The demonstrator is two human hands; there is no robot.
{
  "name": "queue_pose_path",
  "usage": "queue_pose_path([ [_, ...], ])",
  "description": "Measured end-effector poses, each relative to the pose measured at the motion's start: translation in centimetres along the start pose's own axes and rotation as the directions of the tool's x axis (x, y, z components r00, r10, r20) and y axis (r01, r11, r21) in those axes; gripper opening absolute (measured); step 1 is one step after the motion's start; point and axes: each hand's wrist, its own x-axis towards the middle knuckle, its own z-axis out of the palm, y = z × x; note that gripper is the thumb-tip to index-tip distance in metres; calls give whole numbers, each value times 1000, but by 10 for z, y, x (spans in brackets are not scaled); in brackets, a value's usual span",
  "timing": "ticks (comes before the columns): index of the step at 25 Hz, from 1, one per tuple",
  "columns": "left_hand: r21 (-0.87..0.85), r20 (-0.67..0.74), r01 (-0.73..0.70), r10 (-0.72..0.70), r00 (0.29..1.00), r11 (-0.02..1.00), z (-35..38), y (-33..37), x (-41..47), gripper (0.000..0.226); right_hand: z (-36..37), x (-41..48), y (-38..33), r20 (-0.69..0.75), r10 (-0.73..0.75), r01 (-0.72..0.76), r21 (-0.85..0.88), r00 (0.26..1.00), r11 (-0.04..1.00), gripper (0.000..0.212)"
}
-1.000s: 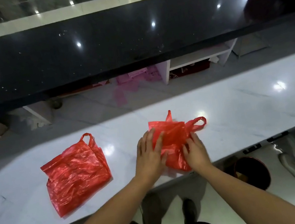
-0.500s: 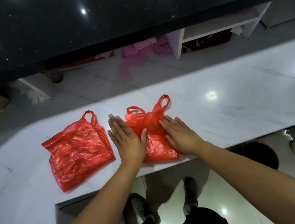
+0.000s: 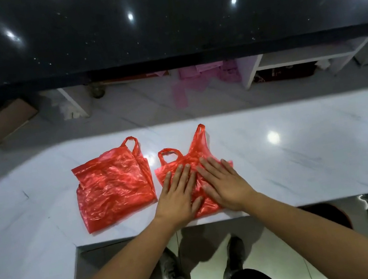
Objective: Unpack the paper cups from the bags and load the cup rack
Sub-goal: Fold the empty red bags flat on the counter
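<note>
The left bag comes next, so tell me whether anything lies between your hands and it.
Nothing visible does. The left hand and right hand press flat on the right bag. The left bag lies just beside it, with only a narrow strip of white counter between the bags.

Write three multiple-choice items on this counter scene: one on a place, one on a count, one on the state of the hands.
1. Where does the untouched bag lie on the white counter?
A. left of the pressed bag
B. right of it
C. on top of it

2. How many red bags are on the counter?
A. one
B. two
C. three

3. How do the left hand and right hand meet the pressed bag?
A. gripping its handles
B. hovering above it
C. flat, fingers straight

Key:
1 A, it lies flat to the left of the pressed bag.
2 B, only those two show.
3 C, both palms press down on it.
</note>
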Motion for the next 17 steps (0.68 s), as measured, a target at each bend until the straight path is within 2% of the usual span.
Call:
queue_pose_path([
  [7, -106, -48, 23, -28, 998, 994, 8, -1, 8, 74, 21, 1, 12, -75, -3, -8, -136, 997, 991, 63],
  [11, -174, -5, 16, -17, 1000, 985, 4, -2, 9, 78, 19, 6, 17, -61, -33, 23, -149, 998, 989, 61],
  [14, -196, 36, -139, 149, 988, 971, 2, -8, -13, 93, 14, 5, 20, -7, -64, 63, -103, 998, 993, 60],
  [17, -103, 39, -300, 306, 951, 948, 10, -15, -42, 101, 8, -12, 24, 34, -86, 88, -74, 996, 993, 60],
])
